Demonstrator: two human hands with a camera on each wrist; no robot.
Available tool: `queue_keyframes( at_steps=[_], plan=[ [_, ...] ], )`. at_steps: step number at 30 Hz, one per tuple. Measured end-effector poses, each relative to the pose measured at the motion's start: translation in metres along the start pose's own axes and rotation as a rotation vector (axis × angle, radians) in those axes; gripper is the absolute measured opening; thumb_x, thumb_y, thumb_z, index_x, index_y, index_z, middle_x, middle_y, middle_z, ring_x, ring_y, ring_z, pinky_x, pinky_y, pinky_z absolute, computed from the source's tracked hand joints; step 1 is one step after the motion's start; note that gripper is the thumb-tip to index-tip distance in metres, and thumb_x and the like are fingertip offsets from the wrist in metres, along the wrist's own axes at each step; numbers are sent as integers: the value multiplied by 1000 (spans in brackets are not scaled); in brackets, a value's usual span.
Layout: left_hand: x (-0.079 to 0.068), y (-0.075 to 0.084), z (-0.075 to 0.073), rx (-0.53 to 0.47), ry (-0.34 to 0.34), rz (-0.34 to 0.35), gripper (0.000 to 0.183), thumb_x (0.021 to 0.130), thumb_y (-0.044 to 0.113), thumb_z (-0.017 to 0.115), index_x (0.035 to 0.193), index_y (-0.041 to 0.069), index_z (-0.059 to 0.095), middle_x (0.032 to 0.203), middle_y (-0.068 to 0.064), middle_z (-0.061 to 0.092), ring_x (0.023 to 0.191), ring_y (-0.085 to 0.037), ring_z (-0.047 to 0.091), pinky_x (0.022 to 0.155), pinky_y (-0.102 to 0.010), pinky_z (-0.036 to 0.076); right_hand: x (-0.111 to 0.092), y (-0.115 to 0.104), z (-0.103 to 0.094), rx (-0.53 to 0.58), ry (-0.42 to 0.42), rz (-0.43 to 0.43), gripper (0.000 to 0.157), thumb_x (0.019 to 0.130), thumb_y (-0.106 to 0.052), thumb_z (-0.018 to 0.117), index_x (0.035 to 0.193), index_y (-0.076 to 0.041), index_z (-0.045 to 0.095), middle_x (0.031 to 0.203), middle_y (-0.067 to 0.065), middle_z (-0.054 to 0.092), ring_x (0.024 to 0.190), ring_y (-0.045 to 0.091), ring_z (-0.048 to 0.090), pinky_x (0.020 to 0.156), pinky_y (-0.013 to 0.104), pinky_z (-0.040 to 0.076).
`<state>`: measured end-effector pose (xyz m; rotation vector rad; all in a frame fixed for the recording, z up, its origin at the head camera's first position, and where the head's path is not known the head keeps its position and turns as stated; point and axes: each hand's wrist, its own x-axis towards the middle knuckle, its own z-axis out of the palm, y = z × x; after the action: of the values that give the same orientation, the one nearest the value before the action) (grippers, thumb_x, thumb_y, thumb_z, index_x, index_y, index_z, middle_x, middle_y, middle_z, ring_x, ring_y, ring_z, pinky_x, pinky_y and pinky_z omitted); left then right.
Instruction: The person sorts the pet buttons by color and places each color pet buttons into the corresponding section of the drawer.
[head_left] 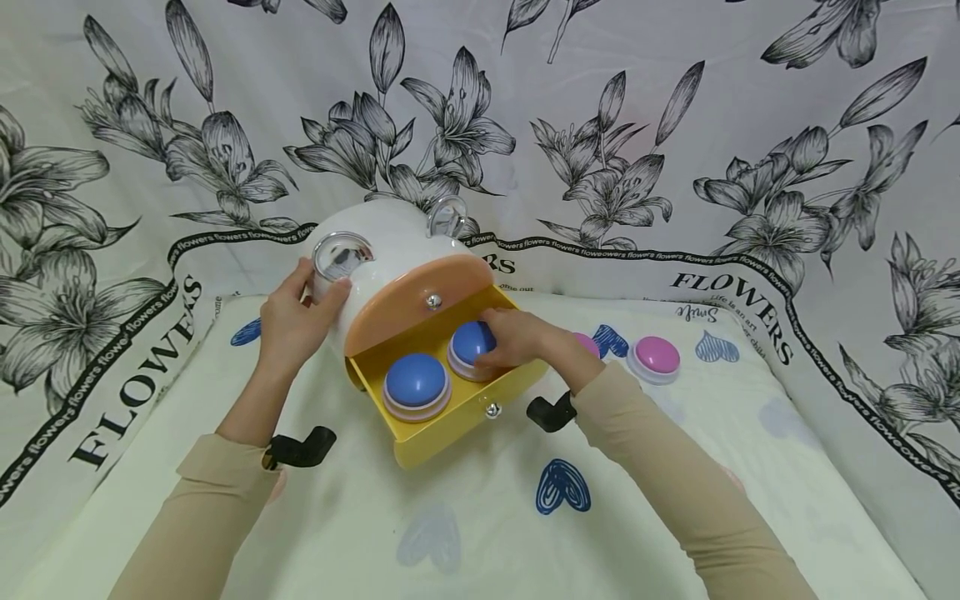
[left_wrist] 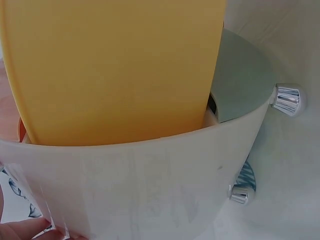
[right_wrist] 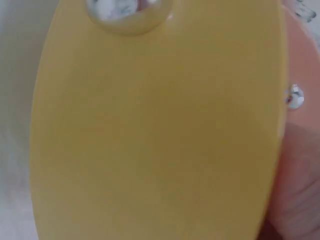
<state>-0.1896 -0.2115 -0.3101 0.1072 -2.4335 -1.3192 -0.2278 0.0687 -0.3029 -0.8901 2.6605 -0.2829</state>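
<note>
A rounded white drawer box (head_left: 390, 229) leans on the bedding, its orange upper drawer (head_left: 397, 308) closed and its yellow lower drawer (head_left: 442, 437) pulled out. Two blue domed push buttons with pale bases sit in the yellow drawer: a left button (head_left: 415, 381) and a right button (head_left: 469, 343). My right hand (head_left: 517, 337) reaches over the drawer's side and grips the right button between thumb and fingers. With my left hand (head_left: 296, 321) I hold the box's left side by its silver ring (head_left: 341, 255). The drawer's yellow front (right_wrist: 160, 130) hides most of my right hand in the right wrist view.
Right of the box lie a pink push button (head_left: 657, 357) and another pink one (head_left: 587, 344) partly behind my right wrist. Silver feet (left_wrist: 289, 99) jut from the box's underside. A flower-printed curtain (head_left: 600, 167) hangs behind the bedding (head_left: 480, 533).
</note>
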Motion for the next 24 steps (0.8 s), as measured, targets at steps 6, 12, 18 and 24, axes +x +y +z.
queue_keyframes(
  at_steps=[6,12,18,24],
  plan=[
    [0,1,0,-1,10,5,56,86,46,57,124,5,52,149,-5,29,136,-17,27,103,-44,37,-10,0,-5,87,143,-94,52,86,-28,65,129,-4,49,124,9,57,112,24,55,99,36,44],
    [0,0,0,-1,-1,-16,65,86,47,56,137,9,43,150,-2,25,136,-18,27,104,-43,36,-23,1,-7,208,269,-99,41,88,-24,63,123,-5,55,122,8,60,110,26,58,94,36,48],
    [0,1,0,1,-6,-17,69,86,47,56,142,10,37,150,-3,25,136,-20,27,103,-43,36,-37,3,-3,324,417,-96,32,88,-21,63,116,-6,60,114,7,63,103,20,61,88,32,52],
    [0,1,1,4,-4,-22,69,86,47,56,142,10,36,150,-3,25,136,-22,29,104,-44,36,-51,6,7,360,606,-115,21,86,-16,66,105,-9,62,99,3,65,88,11,62,79,25,54]
  ],
)
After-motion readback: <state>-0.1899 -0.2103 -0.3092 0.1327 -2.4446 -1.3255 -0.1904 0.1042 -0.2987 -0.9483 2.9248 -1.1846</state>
